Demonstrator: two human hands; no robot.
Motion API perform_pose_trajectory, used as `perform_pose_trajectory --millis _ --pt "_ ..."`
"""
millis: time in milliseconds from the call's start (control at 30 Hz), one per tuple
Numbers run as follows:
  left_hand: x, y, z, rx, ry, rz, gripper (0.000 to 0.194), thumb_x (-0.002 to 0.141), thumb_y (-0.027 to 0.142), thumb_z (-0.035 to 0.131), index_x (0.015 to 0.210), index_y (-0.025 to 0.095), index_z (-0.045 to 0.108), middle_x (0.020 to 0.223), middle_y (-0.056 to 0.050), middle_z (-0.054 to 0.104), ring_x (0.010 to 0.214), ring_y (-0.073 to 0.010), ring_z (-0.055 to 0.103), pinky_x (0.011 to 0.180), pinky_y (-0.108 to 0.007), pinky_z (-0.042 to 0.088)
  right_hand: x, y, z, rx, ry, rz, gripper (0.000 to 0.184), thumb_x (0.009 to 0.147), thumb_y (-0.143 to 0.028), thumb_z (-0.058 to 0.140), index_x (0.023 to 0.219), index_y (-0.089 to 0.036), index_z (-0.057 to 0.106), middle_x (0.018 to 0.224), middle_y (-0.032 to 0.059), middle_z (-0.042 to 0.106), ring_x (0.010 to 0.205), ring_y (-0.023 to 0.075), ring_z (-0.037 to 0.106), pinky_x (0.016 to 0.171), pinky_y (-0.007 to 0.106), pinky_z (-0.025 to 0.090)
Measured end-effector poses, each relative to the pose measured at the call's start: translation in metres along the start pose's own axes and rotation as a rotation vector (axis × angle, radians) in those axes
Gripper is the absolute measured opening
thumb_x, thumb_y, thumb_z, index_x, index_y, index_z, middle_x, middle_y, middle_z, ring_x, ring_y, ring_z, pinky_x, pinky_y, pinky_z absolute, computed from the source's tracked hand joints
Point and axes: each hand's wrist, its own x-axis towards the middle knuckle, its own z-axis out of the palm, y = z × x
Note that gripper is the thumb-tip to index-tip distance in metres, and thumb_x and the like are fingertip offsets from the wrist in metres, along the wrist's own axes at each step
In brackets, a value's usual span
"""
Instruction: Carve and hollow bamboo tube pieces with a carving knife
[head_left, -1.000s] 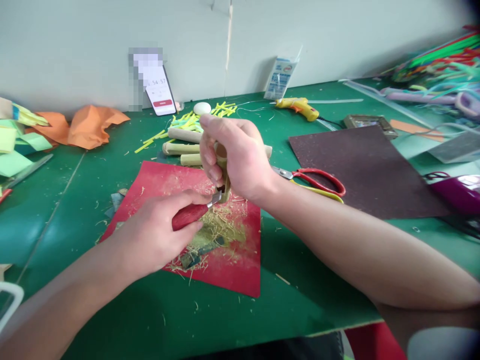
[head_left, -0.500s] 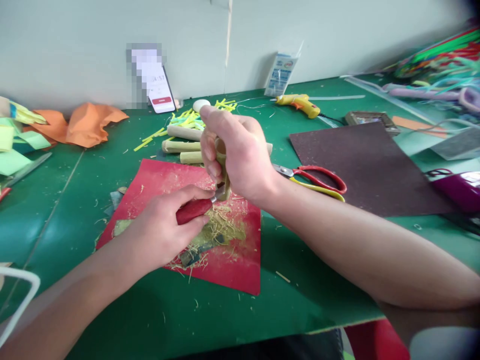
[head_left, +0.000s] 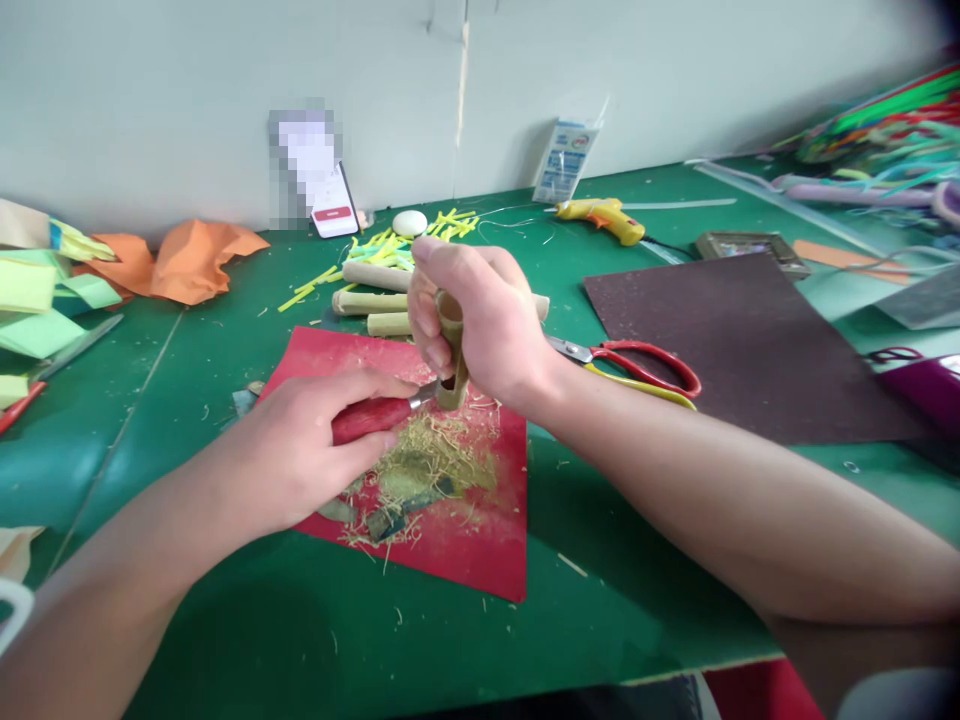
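My left hand is closed around the red wooden handle of a carving knife. The tool's short metal blade meets the lower part of a bamboo tube, beside a dark opening cut in its wall. My right hand wraps round that tube and keeps it nearly upright, its hollow top end showing between the fingers. Below both hands lies a red sheet, strewn with thin shavings and a few dark green scraps. How deep the blade tip goes is hidden.
Bamboo pieces lie behind my right hand, near yellow strips and a white egg-shaped object. Scissors rest by my right wrist, partly on a dark board. Further back are a yellow glue gun, a drink carton and a phone.
The knife first moved up and right against the bamboo tube, then drew back to the left with my left hand. My right hand holds the tube in nearly the same place.
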Motion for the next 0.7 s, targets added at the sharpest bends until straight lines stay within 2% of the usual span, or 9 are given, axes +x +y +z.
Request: perform_pose_trajectory --millis 200,433,567,700 --pt "0.000 0.002 0.002 0.029 -0.025 -0.015 0.036 0.081 0.035 0.057 0.116 0.036 0.061 0.119 0.005 0.064 0.106 -0.0227 0.062 0.096 -0.036 0.047 0.001 0.002 -0.001 0.046 -0.002 -0.013 0.043 0.090 -0.033 0.040 0.050 -0.020 0.047 0.037 -0.0052 0.040 0.034 0.0068 0.034 0.040 0.022 0.033" --pt "0.000 0.002 0.009 -0.064 -0.068 -0.003 0.037 0.081 0.032 0.058 0.118 0.034 0.059 0.125 0.005 0.061 0.113 -0.0220 0.058 0.100 -0.034 0.044 -0.001 0.003 0.001 0.062 0.028 -0.037 0.043 0.090 -0.035 0.043 0.051 -0.020 0.047 0.037 -0.0049 0.036 0.033 0.0085 0.035 0.037 0.024 0.028" --pt "-0.001 0.003 0.014 -0.096 -0.039 -0.019 0.035 0.081 0.032 0.058 0.116 0.031 0.060 0.120 0.003 0.064 0.106 -0.0215 0.062 0.093 -0.032 0.049 -0.002 0.003 0.002 0.029 0.057 -0.017 0.046 0.090 -0.044 0.044 0.050 -0.021 0.045 0.039 -0.0038 0.037 0.035 0.0096 0.036 0.038 0.026 0.030" --pt "-0.002 0.005 0.018 -0.120 -0.021 -0.038 0.033 0.081 0.032 0.057 0.115 0.030 0.059 0.118 0.003 0.065 0.103 -0.0204 0.063 0.090 -0.029 0.050 -0.001 0.003 0.002 -0.038 0.059 0.052 0.049 0.092 -0.042 0.041 0.047 -0.022 0.040 0.040 -0.0017 0.038 0.038 0.0114 0.036 0.043 0.027 0.035"
